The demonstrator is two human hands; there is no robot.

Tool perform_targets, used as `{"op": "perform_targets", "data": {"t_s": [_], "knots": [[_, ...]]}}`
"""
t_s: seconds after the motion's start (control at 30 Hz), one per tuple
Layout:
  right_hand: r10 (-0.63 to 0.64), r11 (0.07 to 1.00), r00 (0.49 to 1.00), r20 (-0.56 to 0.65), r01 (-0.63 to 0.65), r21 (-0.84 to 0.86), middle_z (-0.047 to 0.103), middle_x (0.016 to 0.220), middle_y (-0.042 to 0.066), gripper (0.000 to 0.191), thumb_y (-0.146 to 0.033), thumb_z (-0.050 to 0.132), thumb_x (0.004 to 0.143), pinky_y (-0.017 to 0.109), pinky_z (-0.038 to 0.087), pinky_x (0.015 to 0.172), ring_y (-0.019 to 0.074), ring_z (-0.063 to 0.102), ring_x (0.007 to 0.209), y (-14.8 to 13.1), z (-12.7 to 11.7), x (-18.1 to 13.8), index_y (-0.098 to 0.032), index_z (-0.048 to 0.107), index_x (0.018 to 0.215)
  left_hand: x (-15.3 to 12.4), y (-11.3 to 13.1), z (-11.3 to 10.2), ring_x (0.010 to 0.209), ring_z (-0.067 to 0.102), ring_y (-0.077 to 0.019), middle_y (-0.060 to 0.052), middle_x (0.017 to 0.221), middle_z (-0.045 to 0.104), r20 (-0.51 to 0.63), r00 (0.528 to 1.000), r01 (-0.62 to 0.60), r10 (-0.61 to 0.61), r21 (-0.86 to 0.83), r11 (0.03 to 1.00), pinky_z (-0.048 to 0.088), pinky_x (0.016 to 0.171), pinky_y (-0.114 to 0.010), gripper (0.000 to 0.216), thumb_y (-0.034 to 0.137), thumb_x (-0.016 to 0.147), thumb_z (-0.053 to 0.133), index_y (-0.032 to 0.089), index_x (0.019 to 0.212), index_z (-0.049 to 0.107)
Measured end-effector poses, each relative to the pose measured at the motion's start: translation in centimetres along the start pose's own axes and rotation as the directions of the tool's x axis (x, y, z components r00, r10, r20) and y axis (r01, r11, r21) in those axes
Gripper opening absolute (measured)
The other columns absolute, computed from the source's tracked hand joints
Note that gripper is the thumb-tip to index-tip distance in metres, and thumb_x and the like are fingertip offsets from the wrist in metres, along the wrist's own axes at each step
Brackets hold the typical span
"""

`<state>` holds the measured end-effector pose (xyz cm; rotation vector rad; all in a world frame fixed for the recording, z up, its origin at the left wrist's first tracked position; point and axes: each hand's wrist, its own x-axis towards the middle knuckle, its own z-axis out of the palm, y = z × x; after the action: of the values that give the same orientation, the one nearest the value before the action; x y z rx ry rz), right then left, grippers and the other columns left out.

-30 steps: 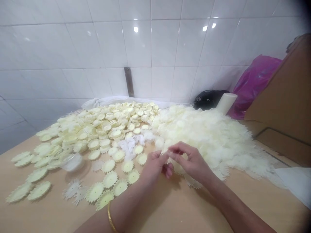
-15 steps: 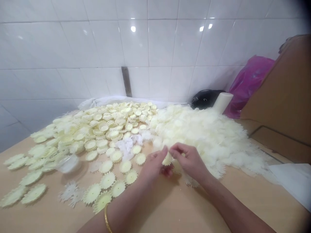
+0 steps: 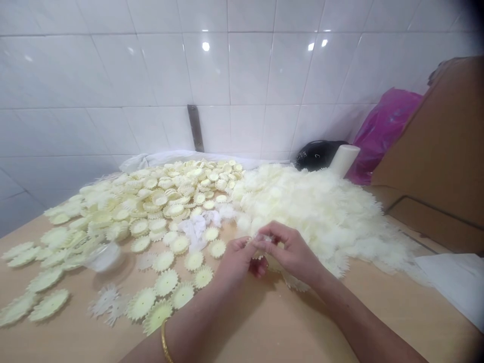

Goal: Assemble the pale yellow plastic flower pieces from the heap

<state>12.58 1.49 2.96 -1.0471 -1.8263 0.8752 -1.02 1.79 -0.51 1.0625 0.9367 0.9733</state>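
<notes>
Left hand [image 3: 237, 259] and right hand [image 3: 293, 252] meet above smooth, wood-toned counter [image 3: 302, 335]; thumbs and fingers of both pinch a small whitish, thin piece [image 3: 263, 237], outline mostly hidden. Beyond and rightward: fluffy heap of translucent cream, jagged-edged sheets [image 3: 302, 201]. Leftward: pale-yellow, round, tooth-rimmed discs [image 3: 166, 282], loose nearby, piled farther back.

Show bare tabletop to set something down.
Bare light-brown tabletop lies between left forearm and right forearm, and from the latter to the flat white sheet. Crowded: left with toothed pale-yellow discs, back right with fluffy off-white heap.
</notes>
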Motion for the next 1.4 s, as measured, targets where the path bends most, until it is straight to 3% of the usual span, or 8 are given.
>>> {"op": "perform_targets", "data": {"t_s": [0.23, 0.37, 0.47, 0.6, 0.73, 1.03, 1.2, 1.4], "knots": [[0.043, 0.988, 0.999, 0.007, -0.044, 0.151, 0.055, 0.072, 0.002, 0.019, -0.033, 0.049, 0.079, 0.024, 0.046, 0.050, 0.0116, 0.053, 0.057, 0.1, -0.4, 0.1, -0.017, 0.058, 0.074, -0.2, 0.8, 0.4, 0.046, 0.052, -0.0092, -0.003, 0.061, 0.058, 0.068, 0.995, 0.083, -0.072, -0.169, 0.982, 0.040, 0.046, -0.021, 0.035, 0.046, 0.072, 0.056, 0.013, 0.083, 0.057], [0.012, 0.999, 0.983, -0.183, -0.019, -0.039, 0.048, 0.059, -0.001, 0.024, -0.033, 0.047, 0.081, 0.023, 0.040, 0.048, 0.0105, 0.045, 0.052, 0.7, -0.4, 0.2, -0.017, 0.052, 0.064, -0.3, 1.0, 0.7, 0.045, 0.053, -0.0088, -0.003, 0.060, 0.061, 0.078, 0.992, 0.120, -0.103, -0.254, 0.960, 0.040, 0.045, -0.020, 0.024, 0.034, 0.069, 0.063, 0.014, 0.076, 0.052], [-0.078, 0.966, 0.914, -0.399, -0.030, -0.257, 0.041, 0.053, -0.002, 0.029, -0.033, 0.044, 0.083, 0.022, 0.033, 0.047, 0.0099, 0.038, 0.050, 1.3, 0.0, 0.3, -0.018, 0.044, 0.057, -0.4, 0.9, 0.8, 0.041, 0.050, -0.0077, -0.002, 0.053, 0.060, 0.099, 0.992, 0.093, -0.072, -0.226, 0.970, 0.038, 0.044, -0.019, 0.022, 0.027, 0.068, 0.064, 0.015, 0.067, 0.046], [-0.130, 0.932, 0.870, -0.476, -0.057, -0.358, 0.038, 0.051, -0.003, 0.030, -0.031, 0.039, 0.085, 0.022, 0.029, 0.045, 0.0098, 0.035, 0.048, 1.8, -0.1, 0.5, -0.019, 0.038, 0.057, -0.6, 0.8, 0.8, 0.041, 0.050, -0.0077, -0.001, 0.053, 0.060, 0.086, 0.996, 0.052, -0.036, -0.189, 0.981, 0.038, 0.043, -0.020, 0.021, 0.029, 0.069, 0.063, 0.015, 0.066, 0.047], [-0.142, 0.894, 0.755, -0.640, -0.180, -0.410, 0.033, 0.049, -0.004, 0.034, -0.034, 0.037, 0.086, 0.024, 0.026, 0.045, 0.0102, 0.031, 0.046, 2.6, -2.0, 0.9, -0.020, 0.033, 0.056, -0.8, 0.8, 0.9, 0.041, 0.050, -0.0083, -0.002, 0.052, 0.060, 0.050, 0.998, 0.051, -0.043, -0.148, 0.988, 0.038, 0.043, -0.021, 0.023, 0.029, 0.068, 0.063, 0.015, 0.062, 0.045], [-0.393, 0.765, 0.819, -0.418, 0.039, -0.643, 0.055, 0.084, 0.009, 0.018, -0.028, 0.044, 0.083, 0.034, 0.038, 0.072, 0.0208, 0.048, 0.082, 1.6, -1.8, 0.6, -0.016, 0.057, 0.083, -0.2, 0.7, 0.6, 0.036, 0.045, -0.0071, 0.002, 0.044, 0.054, -0.074, 0.997, 0.024, -0.027, -0.043, 0.999, 0.032, 0.039, -0.019, 0.031, 0.038, 0.066, 0.064, 0.017, 0.060, 0.043], [-0.172, 0.940, 0.977, -0.123, 0.125, -0.318, 0.056, 0.074, 0.003, 0.014, -0.031, 0.052, 0.079, 0.029, 0.040, 0.065, 0.0159, 0.050, 0.072, 0.1, -0.9, -0.1, -0.018, 0.056, 0.075, -0.1, 0.5, 0.4, 0.036, 0.042, -0.0062, 0.004, 0.042, 0.050, -0.115, 0.993, 0.015, -0.022, -0.059, 0.998, 0.029, 0.039, -0.018, 0.030, 0.040, 0.065, 0.065, 0.016, 0.066, 0.047], [0.106, 0.989, 0.991, 0.079, -0.113, 0.093, 0.056, 0.068, 0.000, 0.020, -0.036, 0.062, 0.069, 0.027, 0.040, 0.062, 0.0128, 0.050, 0.064, -0.3, -0.9, 0.0, -0.018, 0.055, 0.072, -0.2, 0.5, 0.3, 0.032, 0.037, -0.0040, 0.005, 0.039, 0.049, -0.080, 0.994, 0.065, -0.075, -0.117, 0.991, 0.024, 0.036, -0.016, 0.033, 0.045, 0.066, 0.062, 0.016, 0.065, 0.046]]}}
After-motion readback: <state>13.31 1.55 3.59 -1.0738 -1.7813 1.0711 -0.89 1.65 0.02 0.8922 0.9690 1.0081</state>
